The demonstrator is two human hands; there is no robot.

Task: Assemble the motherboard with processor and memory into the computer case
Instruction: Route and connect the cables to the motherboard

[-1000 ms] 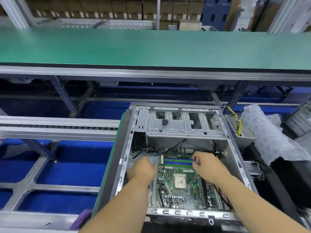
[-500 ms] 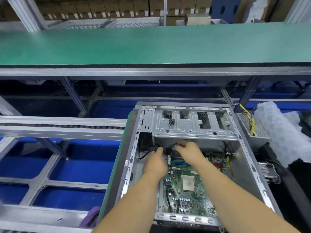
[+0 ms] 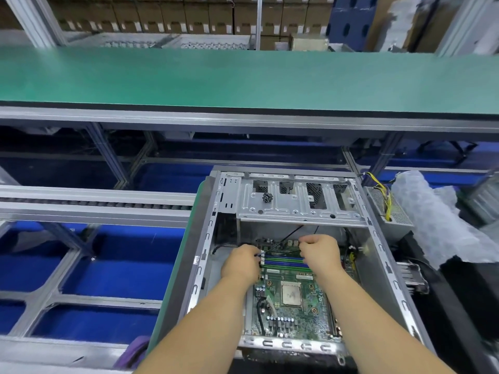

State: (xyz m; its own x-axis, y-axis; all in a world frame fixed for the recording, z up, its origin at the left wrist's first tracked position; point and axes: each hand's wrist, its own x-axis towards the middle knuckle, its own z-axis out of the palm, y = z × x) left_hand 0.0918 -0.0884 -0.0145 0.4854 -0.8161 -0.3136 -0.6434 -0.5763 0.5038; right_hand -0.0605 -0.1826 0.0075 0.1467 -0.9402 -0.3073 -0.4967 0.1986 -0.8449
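Your memory slots (image 3: 283, 261) run left to right across the far end of the green motherboard (image 3: 293, 306), which lies flat in the grey sheet-metal case (image 3: 378, 255). Your left hand (image 3: 241, 261) and right hand (image 3: 320, 253), one at each slot end, are curled; what they grip is hidden. The square metal-topped processor (image 3: 291, 293) sits nearer you.

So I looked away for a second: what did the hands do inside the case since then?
Both hands moved from the board's middle to its far edge. The left hand now sits at the left end of the memory slots; the right hand is fisted above their right end, what it holds is hidden. Motherboard, processor and case stayed put.
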